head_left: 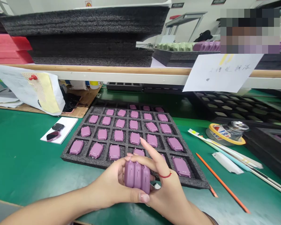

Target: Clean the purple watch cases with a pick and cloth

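Left hand and right hand pinch three mauve cases, fingers pressed together, over the foam tray edge!

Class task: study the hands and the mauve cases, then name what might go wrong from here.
The three mauve plastic cases are pinched side by side between the left hand and right hand, so one might slip out. It could then strike the other cases seated in the black foam tray below, perhaps scuffing them. The orange pencil near the tray's corner might also get knocked.
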{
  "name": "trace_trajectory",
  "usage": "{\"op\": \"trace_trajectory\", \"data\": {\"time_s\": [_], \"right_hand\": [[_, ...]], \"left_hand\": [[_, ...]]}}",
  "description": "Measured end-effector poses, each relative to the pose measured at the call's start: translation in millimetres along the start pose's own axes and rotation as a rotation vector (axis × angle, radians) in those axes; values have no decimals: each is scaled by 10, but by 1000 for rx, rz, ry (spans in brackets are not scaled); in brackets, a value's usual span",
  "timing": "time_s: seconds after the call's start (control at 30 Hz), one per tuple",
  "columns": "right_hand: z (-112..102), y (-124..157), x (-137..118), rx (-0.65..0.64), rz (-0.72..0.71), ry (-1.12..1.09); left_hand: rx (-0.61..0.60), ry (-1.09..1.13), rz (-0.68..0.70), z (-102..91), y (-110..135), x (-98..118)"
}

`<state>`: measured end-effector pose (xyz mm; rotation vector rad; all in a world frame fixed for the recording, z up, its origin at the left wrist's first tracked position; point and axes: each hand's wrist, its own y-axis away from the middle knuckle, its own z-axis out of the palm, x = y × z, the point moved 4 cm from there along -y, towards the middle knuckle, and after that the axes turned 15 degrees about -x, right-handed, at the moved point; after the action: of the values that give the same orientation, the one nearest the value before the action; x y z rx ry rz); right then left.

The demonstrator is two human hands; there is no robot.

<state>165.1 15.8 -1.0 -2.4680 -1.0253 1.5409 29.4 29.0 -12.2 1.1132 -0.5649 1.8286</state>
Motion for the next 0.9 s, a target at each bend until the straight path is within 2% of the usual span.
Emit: {"op": "trace_trajectory", "data": {"time_s": [0.1,0.27,0.43,0.63,0.8,0.9], "right_hand": [[40,1,34,-22,23,42],[111,-14,29,-50,8,193],[87,-30,31,-62,41,63],[77,-6,43,-41,80,-108],[97,-4,32,-64,-10,15],[80,13,3,-98,-74,123]], "left_hand": [[-7,45,-5,5,-23,14],[188,-54,26,-33,-21,7],[95,-53,-9,38,-27,-12],[85,-12,-15,5,-3,-61],[165,-81,25,-25,6,-26],[200,-201,48,-31,20,15]]}}
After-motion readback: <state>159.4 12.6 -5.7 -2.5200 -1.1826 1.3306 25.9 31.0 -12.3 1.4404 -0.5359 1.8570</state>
